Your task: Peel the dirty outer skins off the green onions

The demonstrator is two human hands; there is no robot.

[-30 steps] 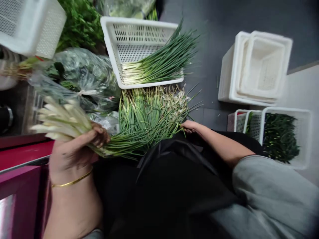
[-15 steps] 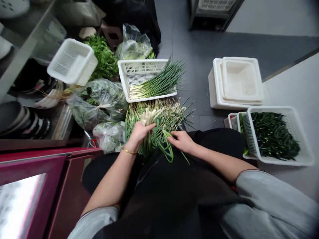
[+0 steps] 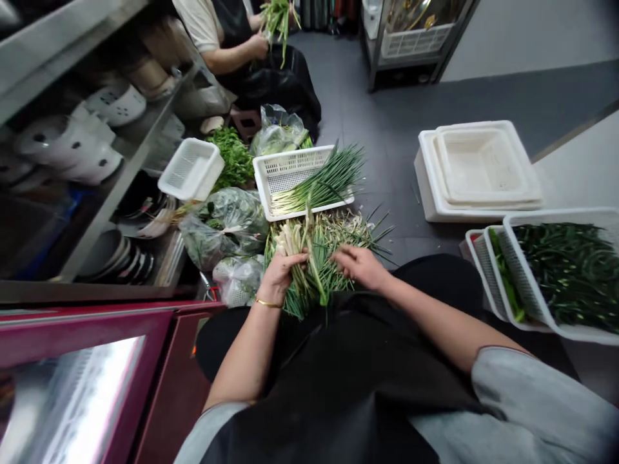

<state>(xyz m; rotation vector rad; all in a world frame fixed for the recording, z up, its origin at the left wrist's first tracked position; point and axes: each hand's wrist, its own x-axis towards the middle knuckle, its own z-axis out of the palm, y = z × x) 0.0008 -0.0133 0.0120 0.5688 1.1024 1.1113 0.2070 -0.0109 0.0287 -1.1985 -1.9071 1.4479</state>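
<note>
Grey tiled floor (image 3: 343, 119): on it we log a scallion pile (image 3: 360, 229), a white basket (image 3: 296, 162) at the pile's far edge, stacked white tubs (image 3: 483, 161) off right. Left, we note a metal shelf (image 3: 87, 291) with dishes (image 3: 109, 248) on its lower level, white perforated ware (image 3: 72, 151) higher. We can't see what's under the bagged greens (image 3: 236, 212).
</note>
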